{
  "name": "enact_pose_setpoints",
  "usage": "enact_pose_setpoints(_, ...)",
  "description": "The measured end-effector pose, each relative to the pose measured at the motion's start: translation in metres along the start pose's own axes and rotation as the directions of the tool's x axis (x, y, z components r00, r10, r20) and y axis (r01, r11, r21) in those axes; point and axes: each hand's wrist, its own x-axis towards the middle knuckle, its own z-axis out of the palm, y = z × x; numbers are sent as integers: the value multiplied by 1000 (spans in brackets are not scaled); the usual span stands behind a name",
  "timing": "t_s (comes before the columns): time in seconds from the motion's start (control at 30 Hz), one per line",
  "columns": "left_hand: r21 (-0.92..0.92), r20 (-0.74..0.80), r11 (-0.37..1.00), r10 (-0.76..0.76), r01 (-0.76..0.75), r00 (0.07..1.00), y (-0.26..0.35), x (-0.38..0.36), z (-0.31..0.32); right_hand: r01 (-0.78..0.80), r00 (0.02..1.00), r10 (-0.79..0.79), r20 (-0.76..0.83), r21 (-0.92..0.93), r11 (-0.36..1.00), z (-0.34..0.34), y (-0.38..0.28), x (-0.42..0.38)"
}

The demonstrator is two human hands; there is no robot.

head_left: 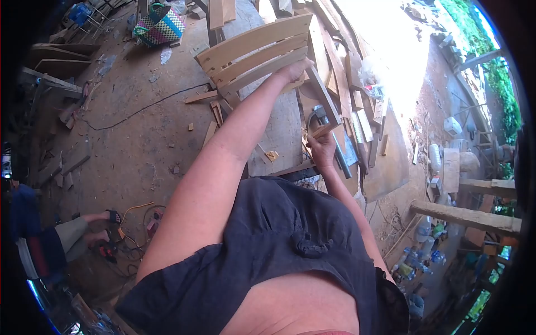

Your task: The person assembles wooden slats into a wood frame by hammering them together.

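A slatted wooden frame [257,53], like a chair back, stands tilted above a worn board [282,134]. My left hand [295,71] is closed on its near side, where the slats meet an upright. From there a wooden leg [325,97] runs down to the right. My right hand [322,149] is closed on a short wooden piece [322,131] at the leg's lower end; its fingertips are partly hidden. Right beside this hand lies a metal bar tool [343,153] with a curved head.
Wooden strips [349,84] lie piled to the right of the frame. A woven basket [159,26] sits at the upper left. Another person's foot [113,216] and an orange cable [127,215] are at the lower left. Plastic bottles [416,259] lie at the lower right.
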Motion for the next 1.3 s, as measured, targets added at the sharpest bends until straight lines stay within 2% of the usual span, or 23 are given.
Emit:
enact_pose_setpoints(0.07, 10, 4, 1000, 12, -12, 1000, -3, 2, 1, -40, 999, 40, 5, 57, 998, 0, 0, 0)
enact_pose_setpoints(0.3, -10, -13, 999, 39, -39, 999, -2, -1, 2, -23, 1000, 23, 11, 56, 998, -6, -11, 0)
enact_pose_setpoints(0.4, -22, -37, 999, 27, -27, 999, -3, 0, 3, -77, 997, 76, 30, 41, 996, -10, -29, 0)
enact_pose_setpoints(0.5, -33, -33, 999, 13, -14, 999, -1, -1, 2, -102, 994, 103, -25, 31, 994, -12, -40, 0)
enact_pose_setpoints(0.6, -48, -10, 997, 65, -65, 998, 0, -3, 2, -72, 994, 79, -77, 95, 993, -19, -39, 3)
enact_pose_setpoints(0.67, -70, 1, 997, 36, -36, 999, -3, 0, 2, -95, 995, 98, -10, 168, 981, -25, -45, 4)
enact_pose_setpoints(0.8, -72, 22, 997, -23, 24, 1000, -7, 3, 3, -63, 998, 66, -9, 202, 977, -29, -85, -2)
enact_pose_setpoints(0.87, -149, 14, 989, 20, -18, 1000, -8, 5, 5, -161, 987, 151, 57, 312, 936, -33, -96, -1)
enact_pose_setpoints(0.9, -151, 12, 988, 21, -19, 1000, -8, 6, 4, -160, 987, 149, 59, 310, 937, -34, -102, -1)
enact_pose_setpoints(0.97, -115, 79, 993, -10, 19, 997, -8, 6, 0, -275, 961, 246, 123, 472, 838, -36, -113, -4)
enact_pose_setpoints(1.03, -108, 90, 993, -29, 39, 996, -7, 5, -1, -327, 944, 305, 129, 496, 804, -39, -121, -3)
enact_pose_setpoints(1.1, -103, 102, 993, -48, 59, 994, -7, 5, -1, -429, 892, 391, 228, 701, 570, -45, -116, 0)
enact_pose_setpoints(1.13, -80, 119, 994, -65, 75, 991, -7, 5, -3, -465, 859, 466, 214, 707, 533, -50, -116, 2)
enact_pose_setpoints(1.17, -57, 135, 994, -84, 92, 987, -8, 6, -4, -466, 858, 466, 214, 705, 534, -50, -118, 4)
enact_pose_setpoints(1.23, -54, 142, 997, -55, 63, 988, -9, 7, -3, -376, 859, 510, 41, 726, 576, -51, -119, 8)
enact_pose_setpoints(1.3, -50, 147, 998, -25, 33, 989, -8, 7, -3, -340, 891, 452, 45, 727, 597, -57, -119, 11)
